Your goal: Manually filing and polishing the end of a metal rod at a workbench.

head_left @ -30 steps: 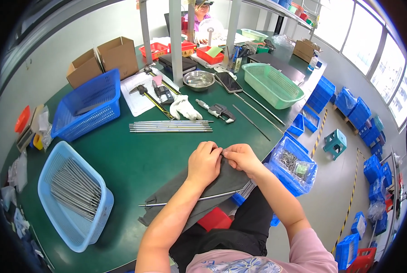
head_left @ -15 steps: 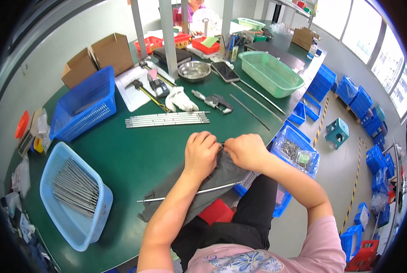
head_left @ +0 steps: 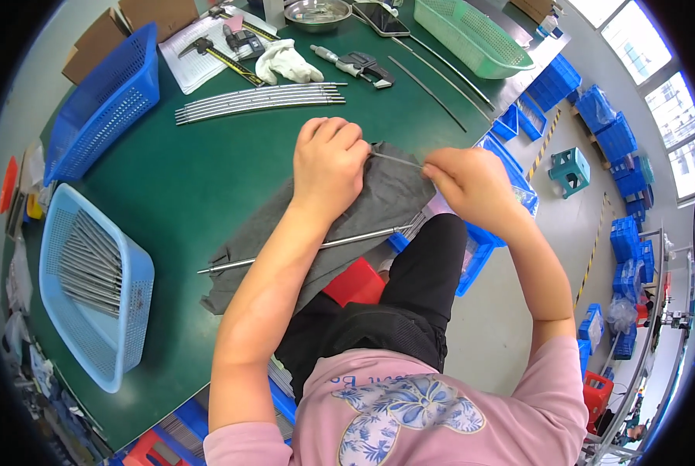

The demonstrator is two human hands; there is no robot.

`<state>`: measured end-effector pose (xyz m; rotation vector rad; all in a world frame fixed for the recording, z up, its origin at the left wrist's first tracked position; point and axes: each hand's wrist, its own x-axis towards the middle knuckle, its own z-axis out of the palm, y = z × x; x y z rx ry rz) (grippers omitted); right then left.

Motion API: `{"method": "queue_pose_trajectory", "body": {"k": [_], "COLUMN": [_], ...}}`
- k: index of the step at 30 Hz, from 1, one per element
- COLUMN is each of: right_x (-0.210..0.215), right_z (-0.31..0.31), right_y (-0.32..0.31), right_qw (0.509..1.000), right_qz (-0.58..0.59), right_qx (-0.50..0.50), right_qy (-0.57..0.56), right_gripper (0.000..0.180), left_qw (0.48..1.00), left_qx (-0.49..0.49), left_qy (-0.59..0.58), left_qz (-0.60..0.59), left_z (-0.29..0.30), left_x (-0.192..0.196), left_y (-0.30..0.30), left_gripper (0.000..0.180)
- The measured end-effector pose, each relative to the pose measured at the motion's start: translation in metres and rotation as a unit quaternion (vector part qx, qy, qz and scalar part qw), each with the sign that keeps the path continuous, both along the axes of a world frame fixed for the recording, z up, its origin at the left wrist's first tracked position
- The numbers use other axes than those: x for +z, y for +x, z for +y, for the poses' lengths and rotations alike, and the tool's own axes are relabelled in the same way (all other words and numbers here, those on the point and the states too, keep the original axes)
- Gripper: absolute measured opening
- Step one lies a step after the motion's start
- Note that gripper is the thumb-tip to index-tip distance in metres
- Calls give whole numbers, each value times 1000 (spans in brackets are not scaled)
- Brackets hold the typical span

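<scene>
I am looking down at two bare hands working over a soft, wrinkly grey cloth [head_left: 363, 210] that is lying at the near edge of the green table [head_left: 192, 186]. My left hand [head_left: 328, 163] is curled up tight, pinching one end of a thin, shiny metal rod [head_left: 398, 160]. My right hand [head_left: 468, 182] is pinching the other end with its fingertips pressed close together. The little rod is hanging in the air between the two hands, just above the cloth.

A longer, smooth steel rod [head_left: 309, 247] is lying across the cloth, and my left forearm is crossing over its middle and hiding that part.

To the left, a light blue plastic basket [head_left: 130, 311] with small holes is sitting, full of many grey metal rods. Farther back, a row of long thin rods [head_left: 258, 101] is lying side by side on the table. Beyond them, a crumpled white glove [head_left: 285, 66] is resting near a caliper [head_left: 359, 66]. A dark blue basket [head_left: 103, 105] is standing at the far left, and a green basket [head_left: 472, 35] is standing at the far right. A round shiny metal bowl [head_left: 316, 12] is sitting at the very back.
</scene>
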<state>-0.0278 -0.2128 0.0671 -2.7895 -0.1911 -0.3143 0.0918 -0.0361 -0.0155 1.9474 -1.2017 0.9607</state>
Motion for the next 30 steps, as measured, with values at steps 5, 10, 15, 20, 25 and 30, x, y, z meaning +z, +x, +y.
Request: {"method": "queue_pose_trajectory", "body": {"k": [5,10,15,20,25,30], "right_x": [9,-16,-44,-102,-90,-103], "right_z": [-17,-2,6,4,11,14], "right_y": [-51,-75,-78,-66,-63,-67], "right_qw": [994,984,965,943,870,906], "right_qz": [-73,-132,-169,-285,-366,-257], "right_qx": [-74,-87,-148,-156,-269,-288], "right_qy": [38,82,133,73,193,172], "right_gripper": [7,8,10,18,14,8], "left_qw": [990,992,995,980,956,958], "left_qx": [86,100,32,-53,-124,-113], "left_qy": [3,-26,3,119,175,164], "left_qz": [107,67,91,151,200,204], "left_z": [17,0,12,37,45,41], "left_x": [-8,6,35,56,32,21], "left_y": [4,-6,1,-41,-76,-77], "left_gripper": [13,23,19,11,10,10]}}
